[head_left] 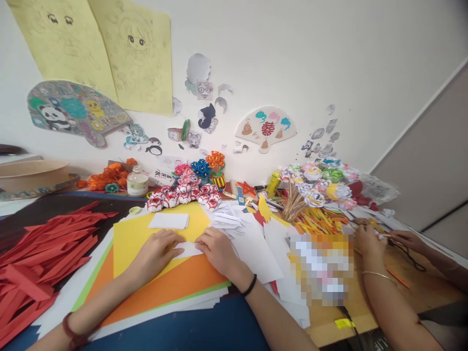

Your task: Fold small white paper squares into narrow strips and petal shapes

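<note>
A small white paper strip (188, 249) lies over a yellow sheet (135, 239), between my two hands. My left hand (159, 251) pinches its left end, and my right hand (217, 248) has its fingers closed on the right end. Beneath the yellow sheet are an orange sheet (153, 295), a green one and white ones, stacked unevenly. Just behind my hands rests a stack of white paper rectangles (169, 221). More folded white strips (228, 219) are heaped to the right of it.
Folded red strips (47, 263) spread over the left side. Paper flowers (318, 180) and a glass jar (137, 182) stand along the wall. At right, another person's hands (369, 239) work beside yellow strips (321, 221); a blurred patch covers part of the wooden table (329, 324).
</note>
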Tool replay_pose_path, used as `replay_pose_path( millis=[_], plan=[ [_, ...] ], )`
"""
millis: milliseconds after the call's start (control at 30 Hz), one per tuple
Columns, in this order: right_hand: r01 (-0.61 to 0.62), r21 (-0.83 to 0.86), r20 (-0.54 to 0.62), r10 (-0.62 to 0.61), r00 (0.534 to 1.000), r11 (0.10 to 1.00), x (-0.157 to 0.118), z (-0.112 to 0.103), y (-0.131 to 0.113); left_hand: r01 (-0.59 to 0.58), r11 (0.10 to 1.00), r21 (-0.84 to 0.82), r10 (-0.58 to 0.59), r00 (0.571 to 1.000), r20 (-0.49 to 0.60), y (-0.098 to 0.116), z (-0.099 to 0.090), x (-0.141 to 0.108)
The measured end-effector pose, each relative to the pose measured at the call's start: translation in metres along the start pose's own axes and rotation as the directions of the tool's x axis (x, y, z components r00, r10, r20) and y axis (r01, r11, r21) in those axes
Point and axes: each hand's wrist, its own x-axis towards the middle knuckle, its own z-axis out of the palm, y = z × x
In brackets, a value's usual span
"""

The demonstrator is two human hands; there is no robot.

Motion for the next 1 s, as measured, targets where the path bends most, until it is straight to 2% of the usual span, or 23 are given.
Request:
replay_pose_path(
  millis=[200,367,667,800,900,1000],
  plan=[
    [0.008,-0.008,-0.008,-0.008,1.000,1.000,0.000,-0.001,-0.001,0.031,0.998,-0.050,-0.028,0.999,0.047,0.001,-0.003,0.001],
    [0.032,0.017,-0.025,-0.031,0.999,0.999,-0.001,-0.001,0.001,0.062,0.997,-0.053,-0.060,0.997,0.039,0.006,-0.005,0.000],
    [0.027,0.094,-0.068,-0.020,0.997,0.995,-0.001,0.001,-0.002,0.108,0.993,-0.038,-0.110,0.993,-0.050,0.007,-0.004,-0.004],
    [0.083,0.026,-0.060,-0.081,0.995,0.996,-0.001,0.007,-0.004,0.034,0.999,-0.021,-0.036,0.997,-0.067,0.004,-0.003,-0.004],
    [0.124,-0.033,-0.086,-0.126,0.988,0.992,-0.002,0.010,-0.003,-0.083,0.997,0.009,0.083,0.996,-0.028,0.003,-0.005,-0.004],
    [0.146,-0.057,-0.117,-0.152,0.981,0.988,-0.003,0.011,-0.003,-0.132,0.990,0.056,0.132,0.991,0.010,0.002,-0.008,-0.004]
  ],
)
